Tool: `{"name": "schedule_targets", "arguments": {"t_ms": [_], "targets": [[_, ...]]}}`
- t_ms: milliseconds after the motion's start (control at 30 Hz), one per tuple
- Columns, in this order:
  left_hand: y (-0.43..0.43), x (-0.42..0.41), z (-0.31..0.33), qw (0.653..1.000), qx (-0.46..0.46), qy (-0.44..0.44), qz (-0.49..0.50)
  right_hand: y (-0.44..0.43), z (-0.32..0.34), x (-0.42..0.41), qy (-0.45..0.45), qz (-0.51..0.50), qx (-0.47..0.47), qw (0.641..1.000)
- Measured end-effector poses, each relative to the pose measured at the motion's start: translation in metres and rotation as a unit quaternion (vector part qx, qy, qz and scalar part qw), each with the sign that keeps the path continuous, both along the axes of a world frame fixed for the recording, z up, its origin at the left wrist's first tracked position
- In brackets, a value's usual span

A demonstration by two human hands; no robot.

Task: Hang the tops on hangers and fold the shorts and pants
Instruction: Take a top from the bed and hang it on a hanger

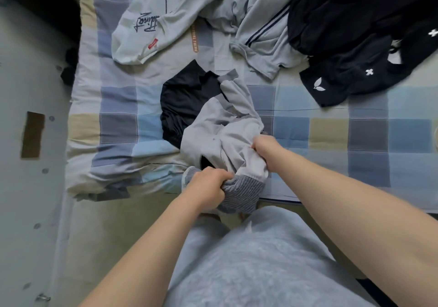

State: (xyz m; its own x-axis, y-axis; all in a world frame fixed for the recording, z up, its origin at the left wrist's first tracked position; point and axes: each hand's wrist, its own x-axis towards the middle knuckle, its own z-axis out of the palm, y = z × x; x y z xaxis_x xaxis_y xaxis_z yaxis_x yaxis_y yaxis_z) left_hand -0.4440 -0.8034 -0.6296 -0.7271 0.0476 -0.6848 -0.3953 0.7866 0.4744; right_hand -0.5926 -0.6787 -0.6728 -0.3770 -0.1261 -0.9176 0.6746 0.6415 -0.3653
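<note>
A light grey sweatshirt (227,126) with darker ribbed hem and cuffs lies bunched at the near edge of the bed. My left hand (208,188) is closed on its ribbed grey hem. My right hand (263,144) grips a fold of its pale fabric a little farther in. Under and behind the sweatshirt lies a dark navy garment (187,98). A pale grey top with script lettering and a small red tag (151,22) lies at the back left.
The bed carries a checked blue, grey and beige cover (331,136). A grey garment with navy stripes (263,36) lies at the back centre. Black garments with white marks (355,45) are heaped at the back right. Pale floor (33,188) runs along the left.
</note>
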Motion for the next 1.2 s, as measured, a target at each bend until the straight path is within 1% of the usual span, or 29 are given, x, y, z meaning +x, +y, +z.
{"name": "schedule_targets", "arguments": {"t_ms": [67,100,133,167,233,267,300,367,467,500,533,567,600,633,667,700,733,767,800,867,933,967,1033,1067,1100,1167,1200], "targets": [[-0.003,-0.004,-0.001,0.992,0.064,-0.094,0.053,0.002,0.012,-0.003,0.021,-0.066,-0.057,0.996],[-0.006,-0.007,0.001,0.986,0.092,-0.113,0.085,0.004,0.022,-0.005,0.023,-0.078,-0.081,0.993],[-0.009,-0.012,0.002,0.981,0.101,-0.112,0.12,0.007,0.033,-0.007,0.027,-0.082,-0.108,0.99],[-0.012,-0.018,0.004,0.98,0.085,-0.09,0.158,0.01,0.051,-0.011,0.036,-0.083,-0.128,0.988],[-0.017,-0.033,0.015,0.971,-0.009,-0.001,0.239,0.019,0.085,-0.02,0.066,-0.072,-0.154,0.983],[-0.021,-0.041,0.022,0.956,-0.058,0.047,0.285,0.023,0.105,-0.025,0.083,-0.067,-0.161,0.981],[-0.025,-0.049,0.032,0.935,-0.088,0.101,0.328,0.03,0.123,-0.031,0.096,-0.07,-0.161,0.98],[-0.036,-0.063,0.055,0.907,-0.087,0.202,0.358,0.039,0.159,-0.047,0.108,-0.053,-0.19,0.974],[-0.037,-0.091,0.099,0.917,-0.049,0.263,0.296,0.051,0.213,-0.065,0.135,0.041,-0.216,0.966],[-0.03,-0.102,0.117,0.917,-0.008,0.275,0.29,0.055,0.226,-0.069,0.148,0.024,-0.237,0.96],[-0.027,-0.11,0.13,0.921,-0.003,0.298,0.252,0.06,0.235,-0.073,0.167,-0.013,-0.262,0.95],[-0.023,-0.115,0.142,0.915,0.033,0.328,0.232,0.064,0.244,-0.076,0.186,-0.031,-0.27,0.944],[-0.02,-0.119,0.151,0.901,0.094,0.368,0.211,0.067,0.252,-0.079,0.202,-0.034,-0.279,0.938],[-0.018,-0.121,0.164,0.885,0.189,0.366,0.214,0.071,0.26,-0.078,0.219,-0.033,-0.289,0.931],[-0.014,-0.125,0.171,0.89,0.213,0.36,0.183,0.073,0.268,-0.079,0.236,-0.027,-0.302,0.923],[-0.011,-0.13,0.182,0.902,0.211,0.347,0.149,0.077,0.273,-0.08,0.251,-0.024,-0.305,0.918],[-0.005,-0.133,0.193,0.9,0.199,0.36,0.142,0.08,0.277,-0.081,0.266,-0.024,-0.305,0.914],[-0.003,-0.133,0.2,0.89,0.234,0.362,0.147,0.083,0.279,-0.083,0.281,-0.026,-0.294,0.913],[-0.003,-0.135,0.206,0.875,0.239,0.399,0.137,0.085,0.279,-0.085,0.298,-0.027,-0.279,0.912],[0.004,-0.142,0.218,0.85,0.305,0.404,0.145,0.085,0.283,-0.085,0.326,-0.03,-0.26,0.909],[0.012,-0.15,0.233,0.842,0.35,0.371,0.175,0.087,0.287,-0.086,0.323,-0.064,-0.283,0.901],[0.016,-0.153,0.24,0.837,0.373,0.358,0.177,0.088,0.291,-0.087,0.301,-0.096,-0.307,0.898],[0.026,-0.157,0.249,0.831,0.4,0.334,0.194,0.091,0.297,-0.092,0.247,-0.171,-0.351,0.887],[0.031,-0.158,0.251,0.832,0.403,0.327,0.196,0.092,0.301,-0.095,0.228,-0.197,-0.368,0.88],[0.037,-0.158,0.251,0.838,0.387,0.331,0.196,0.093,0.304,-0.097,0.221,-0.21,-0.372,0.876],[0.045,-0.158,0.247,0.859,0.304,0.369,0.181,0.094,0.309,-0.101,0.237,-0.205,-0.333,0.889],[0.045,-0.157,0.246,0.864,0.289,0.366,0.189,0.095,0.309,-0.103,0.252,-0.191,-0.301,0.899]]}}
